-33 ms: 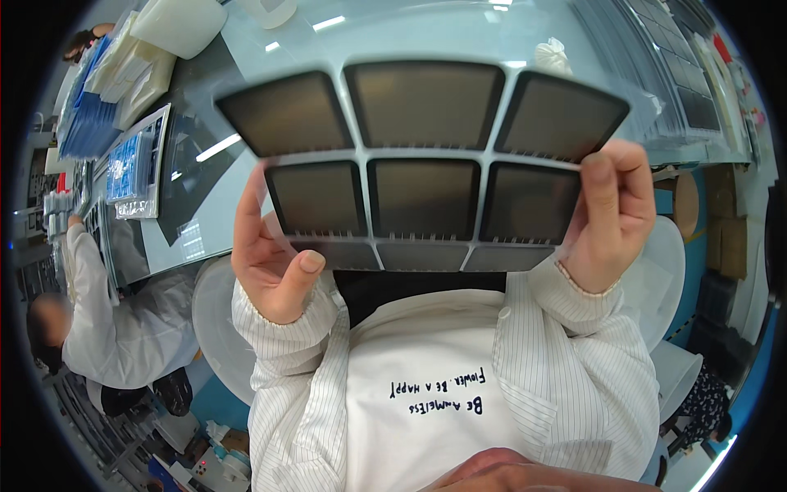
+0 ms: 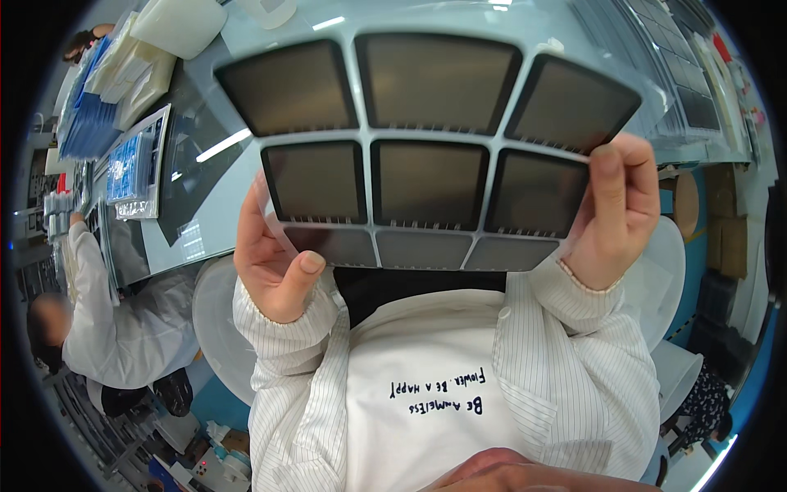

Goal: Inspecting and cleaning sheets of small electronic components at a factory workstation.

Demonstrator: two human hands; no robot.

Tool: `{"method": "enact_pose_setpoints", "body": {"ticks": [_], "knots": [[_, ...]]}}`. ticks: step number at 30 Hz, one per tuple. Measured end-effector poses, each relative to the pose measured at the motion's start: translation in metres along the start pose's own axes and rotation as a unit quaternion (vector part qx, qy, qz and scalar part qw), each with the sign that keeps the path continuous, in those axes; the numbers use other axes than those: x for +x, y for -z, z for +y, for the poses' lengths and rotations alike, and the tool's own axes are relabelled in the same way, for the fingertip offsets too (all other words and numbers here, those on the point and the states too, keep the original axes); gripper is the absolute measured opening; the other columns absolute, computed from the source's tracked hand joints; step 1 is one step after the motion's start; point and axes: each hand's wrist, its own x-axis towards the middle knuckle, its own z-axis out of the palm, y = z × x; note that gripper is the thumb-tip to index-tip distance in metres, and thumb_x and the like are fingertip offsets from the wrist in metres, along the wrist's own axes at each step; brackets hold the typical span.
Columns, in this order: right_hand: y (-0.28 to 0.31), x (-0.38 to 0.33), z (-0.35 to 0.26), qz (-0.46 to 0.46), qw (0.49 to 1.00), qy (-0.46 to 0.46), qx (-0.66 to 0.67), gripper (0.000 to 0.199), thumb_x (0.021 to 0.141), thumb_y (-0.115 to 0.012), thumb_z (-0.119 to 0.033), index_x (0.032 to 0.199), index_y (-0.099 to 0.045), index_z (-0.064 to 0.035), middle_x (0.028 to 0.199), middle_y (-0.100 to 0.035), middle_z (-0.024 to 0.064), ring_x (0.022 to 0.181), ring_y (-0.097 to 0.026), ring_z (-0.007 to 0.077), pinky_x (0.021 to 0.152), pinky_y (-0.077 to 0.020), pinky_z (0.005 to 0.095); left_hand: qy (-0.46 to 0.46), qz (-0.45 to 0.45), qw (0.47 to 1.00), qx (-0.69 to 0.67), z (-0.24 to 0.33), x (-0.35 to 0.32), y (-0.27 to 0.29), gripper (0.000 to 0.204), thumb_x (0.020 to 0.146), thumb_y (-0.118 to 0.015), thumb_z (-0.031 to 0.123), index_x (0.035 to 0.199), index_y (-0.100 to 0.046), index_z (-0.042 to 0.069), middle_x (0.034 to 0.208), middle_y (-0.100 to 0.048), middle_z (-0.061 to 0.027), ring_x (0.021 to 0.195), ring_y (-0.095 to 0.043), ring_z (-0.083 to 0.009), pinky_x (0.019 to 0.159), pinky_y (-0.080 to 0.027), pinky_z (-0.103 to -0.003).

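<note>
Both my hands hold up a thin clear plastic sheet or tray (image 2: 367, 180) with rows of dark rectangular panels (image 2: 429, 182) bordered in black. It is tilted over my lap, its far edge raised and slightly blurred. My left hand (image 2: 275, 262) is closed on its near left side, thumb in front and fingers along and behind the edge. At the right edge my right hand (image 2: 620, 201) pinches it between thumb and curled fingers. Small tab-like marks run along the lower edges of the panels. The sheet's underside is hidden.
Under the sheet lies a glass-topped table (image 2: 221, 197). Stacked trays with dark panels (image 2: 693, 86) stand at the far right. Blue and white packs (image 2: 102, 98) and a blue bundle (image 2: 129, 168) lie at the left. A co-worker in white (image 2: 131, 336) sits to the left.
The sheet's far edge has risen and shifted slightly to the right, so more of its nearest row shows. My right hand has moved slightly up with it; the left has barely moved.
</note>
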Motion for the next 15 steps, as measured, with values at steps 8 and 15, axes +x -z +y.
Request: {"method": "enact_pose_setpoints", "body": {"ticks": [8, 15], "knots": [[0.002, 0.016, -0.008, 0.023, 0.999, 0.029, 0.013, 0.013, 0.089, -0.068, -0.012, 0.098, -0.066, -0.0031, 0.072, -0.063, -0.0018, 0.046, -0.037, -0.0007, 0.042, -0.0224, 0.0158, 0.063, -0.145, 0.978, 0.139, 0.006, -0.001, 0.029, 0.018, 0.084, -0.067, 0.009, 0.074, -0.058, -0.001, 0.067, -0.058, -0.0007, 0.057, -0.044, -0.0059, 0.053, -0.033, -0.02], [0.017, 0.019, -0.01, -0.076, 0.997, 0.013, 0.01, 0.018, 0.09, -0.064, -0.008, 0.107, -0.067, 0.0, 0.089, -0.07, 0.0087, 0.046, -0.05, 0.0048, 0.04, -0.0283, 0.0136, 0.14, -0.123, 0.975, 0.124, 0.013, 0.001, 0.028, 0.017, 0.084, -0.066, 0.008, 0.072, -0.057, -0.001, 0.065, -0.057, 0.0003, 0.056, -0.043, -0.0048, 0.053, -0.033, -0.02]]}}
